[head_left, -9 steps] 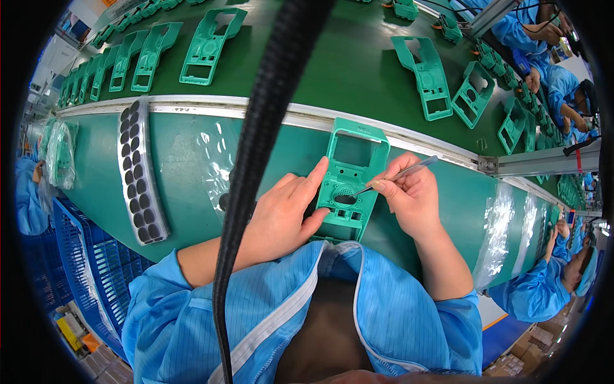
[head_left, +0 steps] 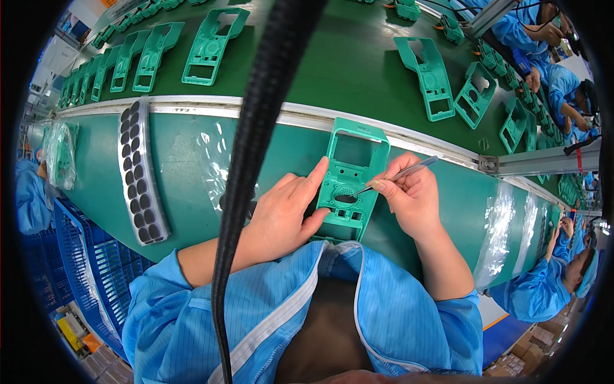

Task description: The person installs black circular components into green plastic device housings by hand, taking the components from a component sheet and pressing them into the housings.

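Note:
A green plastic housing (head_left: 366, 168) lies on the bench in front of me, its large rectangular opening at the far end. My left hand (head_left: 284, 208) grips its left edge, index finger stretched along the side and thumb resting on the near part. In my right hand (head_left: 412, 198), thumb and fingers pinch metal tweezers (head_left: 409, 170). Their tip reaches a black oval pad (head_left: 346, 198) over the round perforated grille of the housing. The pad covers the near part of the grille, and holes show beyond it. Whether it lies fully flat, I cannot tell.
A strip of black oval pads (head_left: 137, 173) lies to the left, with a clear plastic sheet (head_left: 216, 150) nearer me. Beyond the metal rail, green housings (head_left: 214, 48) stand on a conveyor (head_left: 339, 64). A black cable (head_left: 259, 128) crosses the view. Co-workers sit at right.
The housings on the conveyor have shifted slightly to the right. My hands, the tweezers and the held housing stay almost still.

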The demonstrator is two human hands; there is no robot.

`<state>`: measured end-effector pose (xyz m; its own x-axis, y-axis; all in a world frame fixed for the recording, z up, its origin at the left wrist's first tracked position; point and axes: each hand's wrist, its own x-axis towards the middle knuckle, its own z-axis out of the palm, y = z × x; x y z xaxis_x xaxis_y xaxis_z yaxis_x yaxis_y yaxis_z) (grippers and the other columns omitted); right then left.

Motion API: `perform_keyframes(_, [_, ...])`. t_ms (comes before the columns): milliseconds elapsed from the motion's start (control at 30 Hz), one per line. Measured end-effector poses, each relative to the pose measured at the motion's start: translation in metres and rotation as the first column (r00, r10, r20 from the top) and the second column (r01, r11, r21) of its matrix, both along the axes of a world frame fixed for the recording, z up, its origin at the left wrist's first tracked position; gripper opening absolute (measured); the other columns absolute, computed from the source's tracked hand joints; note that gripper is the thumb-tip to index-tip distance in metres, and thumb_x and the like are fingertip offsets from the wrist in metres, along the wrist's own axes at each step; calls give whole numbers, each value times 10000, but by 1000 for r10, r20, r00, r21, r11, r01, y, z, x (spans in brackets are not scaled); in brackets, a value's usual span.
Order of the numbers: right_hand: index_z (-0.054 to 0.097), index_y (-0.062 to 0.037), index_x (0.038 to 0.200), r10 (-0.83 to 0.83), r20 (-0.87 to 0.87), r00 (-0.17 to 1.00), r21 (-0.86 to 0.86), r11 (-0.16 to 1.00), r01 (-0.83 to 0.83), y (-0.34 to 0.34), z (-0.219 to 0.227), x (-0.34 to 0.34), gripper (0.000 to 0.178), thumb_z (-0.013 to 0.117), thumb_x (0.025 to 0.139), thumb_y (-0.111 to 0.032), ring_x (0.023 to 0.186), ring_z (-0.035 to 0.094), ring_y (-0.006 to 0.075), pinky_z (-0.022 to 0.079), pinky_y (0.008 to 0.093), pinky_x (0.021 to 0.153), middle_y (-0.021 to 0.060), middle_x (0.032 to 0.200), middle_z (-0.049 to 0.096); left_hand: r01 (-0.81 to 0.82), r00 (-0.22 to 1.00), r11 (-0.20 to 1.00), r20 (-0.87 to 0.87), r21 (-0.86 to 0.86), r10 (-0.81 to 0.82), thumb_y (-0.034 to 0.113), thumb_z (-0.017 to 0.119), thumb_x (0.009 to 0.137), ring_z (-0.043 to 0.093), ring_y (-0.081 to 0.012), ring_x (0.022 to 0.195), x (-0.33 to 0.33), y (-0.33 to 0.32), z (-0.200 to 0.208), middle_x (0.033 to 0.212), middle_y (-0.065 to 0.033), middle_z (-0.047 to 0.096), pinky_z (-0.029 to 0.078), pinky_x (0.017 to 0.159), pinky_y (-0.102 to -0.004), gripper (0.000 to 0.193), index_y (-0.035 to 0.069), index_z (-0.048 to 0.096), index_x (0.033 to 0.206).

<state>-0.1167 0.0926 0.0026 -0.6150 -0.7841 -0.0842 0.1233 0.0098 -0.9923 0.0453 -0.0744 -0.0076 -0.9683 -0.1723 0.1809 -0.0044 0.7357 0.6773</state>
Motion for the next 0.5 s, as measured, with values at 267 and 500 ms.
perform_keyframes(267, [469,-27,900,-7,-9,1000,22,1000,7,-4,0,2,163,608,850,43,792,614,95,500,229,719,60,840,615,6,1000,1000,-18,-9,-6,48,693,717,565,-265,825,1,-4,-1,955,-131,605,480,726,-354,810,-34,277,1406])
perform_keyframes(500, [471,-30,895,-3,-21,1000,44,999,4,-7,-1,3,165,617,849,32,766,598,76,483,213,678,50,829,608,1,1000,1000,-23,-2,-1,46,697,716,564,-265,821,1,-7,-3,950,-130,605,480,726,-356,815,-33,274,1409])
